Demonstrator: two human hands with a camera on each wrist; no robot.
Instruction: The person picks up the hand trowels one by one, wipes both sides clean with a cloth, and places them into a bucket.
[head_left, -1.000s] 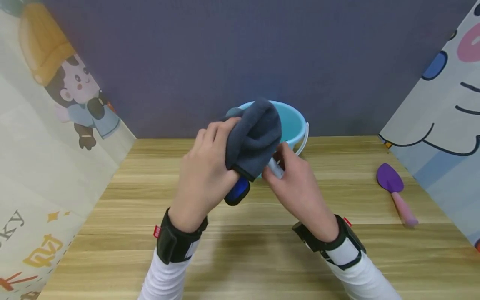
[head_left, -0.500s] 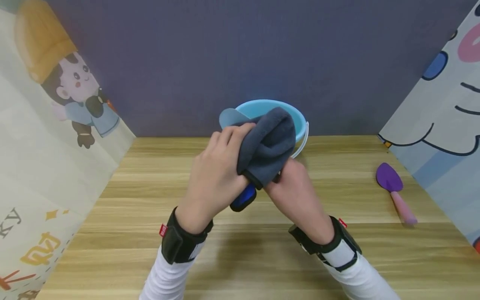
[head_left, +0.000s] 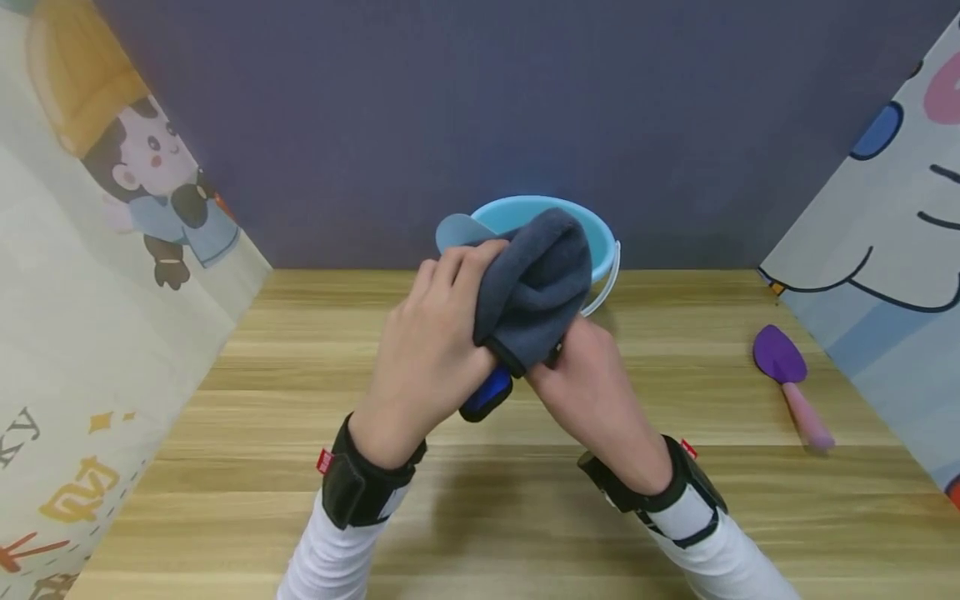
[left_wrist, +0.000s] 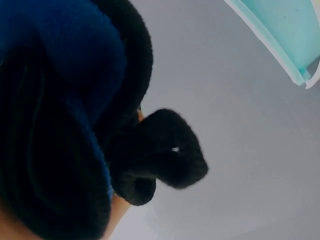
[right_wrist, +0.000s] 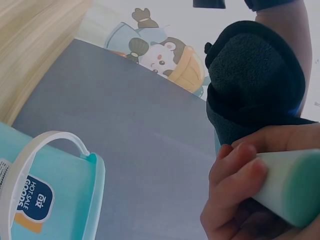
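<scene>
My left hand (head_left: 431,350) grips a dark grey cloth (head_left: 536,287) with a blue underside and black edging, bunched over the middle of a toy shovel. In the head view the shovel's light blue blade (head_left: 459,231) sticks out left of the cloth, above my left fingers. My right hand (head_left: 600,400) holds the shovel's pale green handle (right_wrist: 282,182), which the right wrist view shows inside curled fingers. The cloth hides the shovel's neck. Folds of the cloth (left_wrist: 160,150) fill much of the left wrist view.
Behind the hands stands a light blue bucket (head_left: 600,250) with a white handle (right_wrist: 57,135). A purple shovel with a pink grip (head_left: 780,354) lies at the right of the wooden table (head_left: 300,467). A dark panel (head_left: 480,100) and printed side walls enclose the table.
Both hands and the cloth have shifted slightly right. The right hand has turned, hiding the handle from the head view, and more of the blue blade shows at left. The last half second shows little movement.
</scene>
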